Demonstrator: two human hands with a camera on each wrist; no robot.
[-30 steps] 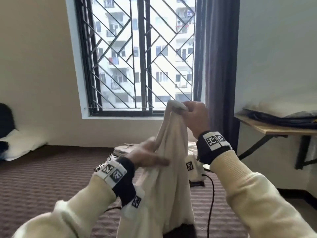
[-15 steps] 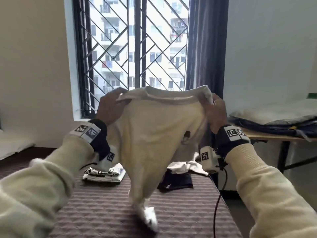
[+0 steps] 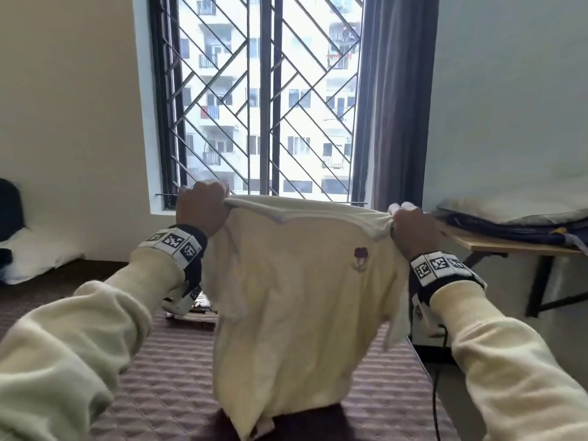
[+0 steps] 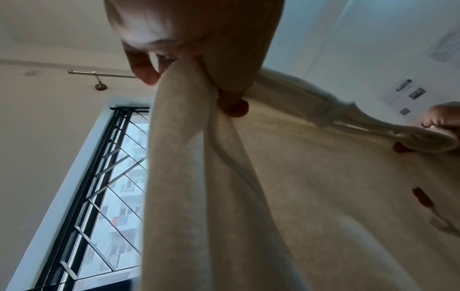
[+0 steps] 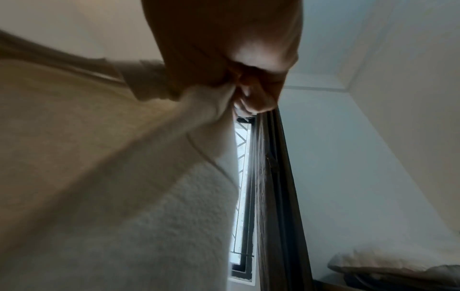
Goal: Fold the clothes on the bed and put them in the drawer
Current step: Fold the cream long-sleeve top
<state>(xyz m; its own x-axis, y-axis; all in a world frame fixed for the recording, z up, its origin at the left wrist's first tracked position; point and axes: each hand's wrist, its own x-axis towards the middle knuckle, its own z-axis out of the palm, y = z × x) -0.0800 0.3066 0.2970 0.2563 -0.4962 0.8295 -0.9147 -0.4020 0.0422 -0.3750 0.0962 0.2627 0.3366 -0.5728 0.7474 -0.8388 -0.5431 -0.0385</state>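
A cream shirt [image 3: 296, 313] with a small dark red flower emblem hangs spread in the air above the bed [image 3: 165, 386]. My left hand [image 3: 203, 206] grips its top left corner and my right hand [image 3: 410, 230] grips its top right corner, so the top edge is stretched between them. In the left wrist view my fingers [image 4: 224, 82] are curled round bunched cream fabric [image 4: 298, 187]. The right wrist view shows my right fingers [image 5: 254, 92] clenched on the same cloth [image 5: 99, 157]. The shirt's lower hem droops toward the mattress. No drawer is in view.
A folded patterned garment [image 3: 197, 313] lies on the purple quilted bed behind the shirt. A barred window [image 3: 264, 100] and dark curtain [image 3: 397, 100] face me. A wooden shelf [image 3: 509, 246] with dark bedding juts out at right. A white pillow [image 3: 35, 256] lies at far left.
The shirt went from hanging bunched under my right hand to being spread wide. My left hand took its other top corner and both hands pulled apart and lowered slightly.
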